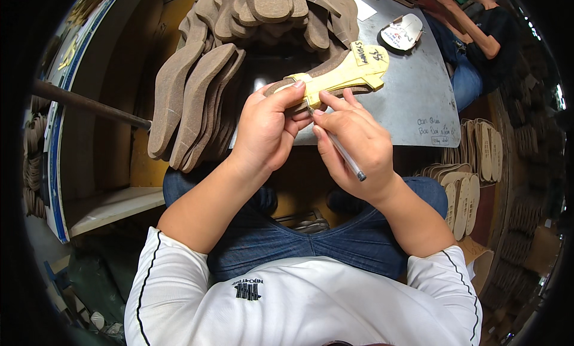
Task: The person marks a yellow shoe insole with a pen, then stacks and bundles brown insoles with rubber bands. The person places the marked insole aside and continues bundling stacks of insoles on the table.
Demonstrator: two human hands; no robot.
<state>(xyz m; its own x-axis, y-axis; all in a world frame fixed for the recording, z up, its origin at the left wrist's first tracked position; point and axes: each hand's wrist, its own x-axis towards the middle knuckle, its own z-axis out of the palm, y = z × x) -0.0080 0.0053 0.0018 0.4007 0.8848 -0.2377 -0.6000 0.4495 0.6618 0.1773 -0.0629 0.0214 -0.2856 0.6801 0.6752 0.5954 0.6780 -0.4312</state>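
My left hand (261, 131) grips a brown shoe insole (330, 64) with a yellow sole-shaped template (342, 74) lying on top of it. The thumb presses the template's near end, and the fingers curl underneath. Handwritten marks cover the template's far end, which points up and right. In my right hand (362, 144) is a clear-barrelled pen (347, 155), its dark end toward me. The pen's tip is at the template's lower edge, largely hidden by fingers. Some right fingertips rest against the template and the insole.
A large heap of brown insoles (206, 98) stands at the left and far side of the metal table (412, 107). A white sole-shaped piece (401, 33) lies at far right. Pale soles (463, 199) are stacked beside my right knee. Another person (478, 41) sits beyond the table.
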